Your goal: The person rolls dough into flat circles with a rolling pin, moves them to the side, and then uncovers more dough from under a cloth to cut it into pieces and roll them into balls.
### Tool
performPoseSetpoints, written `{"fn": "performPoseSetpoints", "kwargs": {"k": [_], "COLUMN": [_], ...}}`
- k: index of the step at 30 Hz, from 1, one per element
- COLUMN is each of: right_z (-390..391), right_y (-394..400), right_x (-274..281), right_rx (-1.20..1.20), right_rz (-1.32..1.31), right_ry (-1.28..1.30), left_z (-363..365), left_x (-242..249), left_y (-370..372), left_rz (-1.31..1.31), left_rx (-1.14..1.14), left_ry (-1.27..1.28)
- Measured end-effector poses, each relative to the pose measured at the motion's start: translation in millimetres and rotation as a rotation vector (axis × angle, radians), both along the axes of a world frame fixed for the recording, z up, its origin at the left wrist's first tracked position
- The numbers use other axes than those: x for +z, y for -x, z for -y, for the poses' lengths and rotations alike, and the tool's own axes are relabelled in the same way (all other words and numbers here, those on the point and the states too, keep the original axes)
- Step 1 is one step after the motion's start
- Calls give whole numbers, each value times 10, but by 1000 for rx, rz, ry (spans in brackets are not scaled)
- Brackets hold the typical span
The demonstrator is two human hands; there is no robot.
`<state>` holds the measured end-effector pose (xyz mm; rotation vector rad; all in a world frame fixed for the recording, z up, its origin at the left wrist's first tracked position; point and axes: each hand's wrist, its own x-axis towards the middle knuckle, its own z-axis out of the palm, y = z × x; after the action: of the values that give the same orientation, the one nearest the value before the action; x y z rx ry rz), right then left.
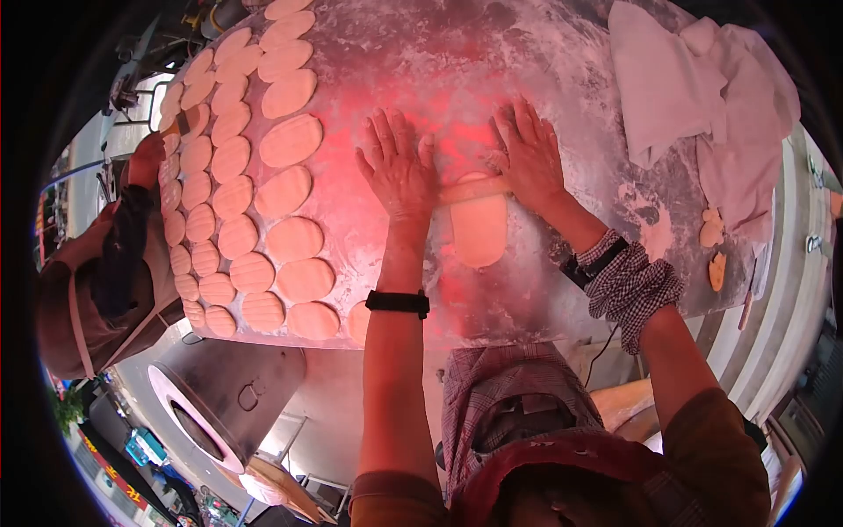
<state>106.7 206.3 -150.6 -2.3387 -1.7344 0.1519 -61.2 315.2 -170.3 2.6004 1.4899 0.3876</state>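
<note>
A wooden rolling pin (471, 189) lies across a flattened oval of dough (479, 230) on the floured table. My left hand (397, 167) rests over the pin's left end, fingers spread and pointing away from me. At the pin's right end is my right hand (529, 158), also flat with its fingers stretched out. Neither hand is wrapped round the pin. The dough sticks out on my side of the pin, between my two wrists, and a little of it shows beyond the pin.
Rows of oval dough pieces (296, 140) cover the table's left side. A co-worker's hand (147, 161) holds a brush over them. Pale cloth (672, 88) lies at the right, near small dough scraps (711, 230). A metal drum (255, 386) stands below the table's front edge.
</note>
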Motion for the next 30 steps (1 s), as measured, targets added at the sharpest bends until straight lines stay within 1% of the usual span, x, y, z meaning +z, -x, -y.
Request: {"fn": "performPoseSetpoints", "kwargs": {"k": [1,2,3,4,5,7,9,11,12,13,14,15,16,18,20,22,24,25,26,27,28,29,30], "right_z": [21,227,557,923,1278,1740,1660,1456,1454,1593,1829,2096,2357,2866,3135,3197,3083,3052,3027,3031,3063,3136,3231], "right_y": [4,116,292,460,613,837,759,683,654,604,528,457,366,211,145,140,263,301,337,373,421,465,502], "right_x": [-54,-4,103,133,133,145,236,308,422,441,462,533,623,789,858,914,988,966,907,858,820,800,789], "right_rx": [-38,-13,16,54,92,109,114,112,114,106,74,56,36,-23,-57,-110,-165,-188,-193,-209,-240,-289,-339], "right_rz": [12,-34,-80,-69,-59,-106,-114,-119,-128,-92,-39,-32,-15,-66,-104,-143,-232,-232,-324,-408,-494,-564,-570], "right_ry": [-16,5,20,-2,-26,-90,-59,-44,-20,-21,49,69,89,221,209,190,129,126,102,75,57,34,30], "left_z": [65,125,367,738,1079,1600,1659,1446,1331,1306,1347,1379,1397,1406,1426,1285,1113,1060,1050,1029,1058,1068,1083], "left_x": [11,37,64,80,62,276,270,294,337,261,221,201,143,2,-64,-94,-59,-5,4,33,29,45,43], "left_y": [24,68,219,455,704,971,889,521,321,175,92,82,161,281,444,767,1084,1178,1246,1284,1310,1262,1230], "left_rz": [41,82,8,-67,-56,-32,-7,128,234,323,294,215,217,224,102,38,-77,27,79,-39,-69,-161,-134], "left_rx": [-34,-63,-132,-197,-252,-225,-184,-182,-282,-401,-435,-416,-420,-417,-150,151,453,568,598,580,507,500,517], "left_ry": [16,26,104,177,197,297,242,249,276,262,235,262,213,154,82,158,306,361,315,301,324,336,343]}}
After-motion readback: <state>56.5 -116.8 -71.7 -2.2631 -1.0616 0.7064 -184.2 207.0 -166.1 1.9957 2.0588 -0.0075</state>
